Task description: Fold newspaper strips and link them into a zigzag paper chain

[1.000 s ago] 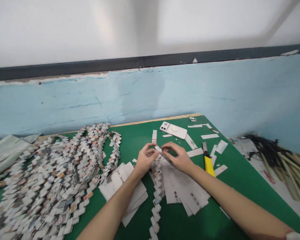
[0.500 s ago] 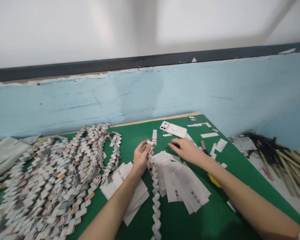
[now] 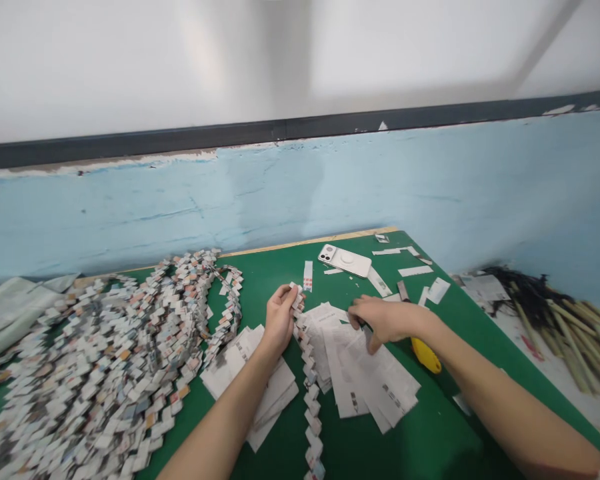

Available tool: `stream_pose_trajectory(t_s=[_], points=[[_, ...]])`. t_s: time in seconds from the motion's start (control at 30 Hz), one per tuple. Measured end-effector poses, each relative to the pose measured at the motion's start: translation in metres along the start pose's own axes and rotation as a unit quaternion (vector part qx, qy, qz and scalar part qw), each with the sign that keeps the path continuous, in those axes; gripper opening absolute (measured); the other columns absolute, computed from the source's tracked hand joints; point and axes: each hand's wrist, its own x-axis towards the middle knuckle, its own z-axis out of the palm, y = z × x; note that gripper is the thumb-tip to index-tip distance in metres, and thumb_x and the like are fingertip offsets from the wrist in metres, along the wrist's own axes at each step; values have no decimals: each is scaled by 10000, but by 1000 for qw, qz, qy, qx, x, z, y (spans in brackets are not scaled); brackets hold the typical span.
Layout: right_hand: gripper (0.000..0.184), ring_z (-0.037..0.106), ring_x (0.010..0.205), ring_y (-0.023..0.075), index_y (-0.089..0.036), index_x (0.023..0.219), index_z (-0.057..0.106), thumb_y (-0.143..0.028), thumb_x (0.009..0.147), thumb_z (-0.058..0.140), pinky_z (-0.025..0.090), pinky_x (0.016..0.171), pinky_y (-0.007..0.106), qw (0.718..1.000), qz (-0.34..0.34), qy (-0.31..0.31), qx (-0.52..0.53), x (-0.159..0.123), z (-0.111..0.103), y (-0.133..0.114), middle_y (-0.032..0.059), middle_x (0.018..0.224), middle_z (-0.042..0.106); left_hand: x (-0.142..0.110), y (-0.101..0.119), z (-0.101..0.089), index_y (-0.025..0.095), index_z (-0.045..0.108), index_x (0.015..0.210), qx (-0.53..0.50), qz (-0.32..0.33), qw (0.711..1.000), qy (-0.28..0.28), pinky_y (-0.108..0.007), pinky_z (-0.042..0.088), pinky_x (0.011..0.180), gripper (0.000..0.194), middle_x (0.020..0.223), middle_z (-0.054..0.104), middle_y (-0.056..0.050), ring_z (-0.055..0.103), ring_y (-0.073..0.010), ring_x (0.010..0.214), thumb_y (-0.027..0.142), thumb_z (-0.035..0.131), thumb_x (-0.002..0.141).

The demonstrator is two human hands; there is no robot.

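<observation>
My left hand [image 3: 280, 323] pinches the upper end of a zigzag chain of folded paper [image 3: 311, 400], which trails down toward the table's near side. To its right, my right hand [image 3: 384, 319] is over a fanned stack of printed paper sheets [image 3: 380, 380]. Its thumb is spread from the curled fingers, and nothing shows between them. Another stack of paper sheets [image 3: 265, 380] lies partly beneath my left forearm. Just beyond the chain's end lies a single paper strip [image 3: 308, 275] with red print.
A large heap of folded paper chain [image 3: 125, 360] covers the left of the green table [image 3: 410, 440]. At the back lies a white phone [image 3: 346, 261]. A yellow-handled tool [image 3: 426, 355] and paper scraps [image 3: 438, 290] are on the right. Sticks [image 3: 575, 327] lie beyond the table edge.
My right hand has moved down and slightly right, from near the phone to over the fanned sheets, and its thumb has spread. My left hand still holds the chain in about the same place.
</observation>
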Motion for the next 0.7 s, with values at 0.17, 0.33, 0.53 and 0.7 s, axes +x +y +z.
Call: stream_pose_trajectory(t_s=[0.17, 0.33, 0.53, 0.7], points=[[317, 563, 860, 275, -216, 652, 615, -261, 544, 910, 426, 875, 445, 1000, -15, 24, -3, 5, 9, -4, 19, 799, 546, 0, -1, 0, 158, 644, 868, -1, -2, 1000, 0, -192, 462, 571, 412, 734, 651, 20, 648, -98, 648, 357, 925, 642], [198, 574, 699, 215, -225, 681, 619, -236, 687, 817, 458, 802, 389, 999, -36, 36, 17, 3, 5, 1, 5, 708, 583, -1, 0, 0, 156, 647, 876, -3, -2, 1000, -5, -191, 464, 577, 405, 729, 656, 17, 645, -97, 647, 357, 920, 655], [137, 533, 508, 172, -235, 870, 685, -330, 792, 747, 338, 469, 284, 989, -19, 120, 85, 8, -1, 8, 26, 704, 634, -3, 2, 2, 164, 637, 868, 7, -1, 1000, -3, -195, 465, 574, 423, 729, 652, 21, 651, -102, 651, 370, 927, 640], [117, 630, 624, 218, -220, 739, 672, -279, 832, 711, 397, 517, 296, 984, -10, 164, 72, 14, -3, 11, 58, 709, 690, -5, 5, 4, 165, 636, 869, 10, -2, 1000, -9, -193, 465, 572, 430, 728, 647, 21, 653, -103, 661, 381, 927, 639]])
